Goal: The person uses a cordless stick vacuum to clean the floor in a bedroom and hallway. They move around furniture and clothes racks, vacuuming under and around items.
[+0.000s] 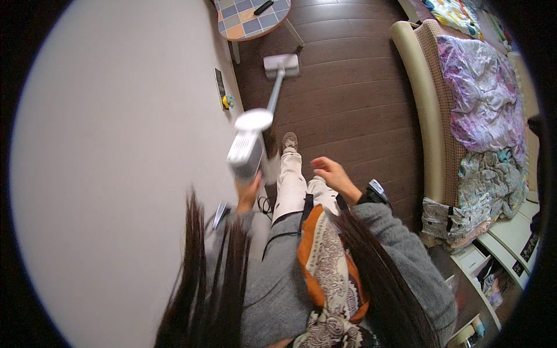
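My left hand (248,190) is wrapped round the handle end of a white and grey cordless stick vacuum cleaner (246,149), close beside the wall. The vacuum's body hides part of my fingers. From it a grey tube (276,93) runs forward to a pale floor head (281,66), which rests on the dark wood floor (354,98). My right hand (332,173) hovers in front of my right thigh, holding nothing, with its fingers loosely bent and apart. The vacuum looks slightly blurred.
A tile-topped table (249,20) with a dark object on it stands ahead, just beyond the floor head. The pale wall (127,151) runs along my left. On the right is a bed (415,98) with rumpled bedding, and an open drawer (473,290) lies behind it.
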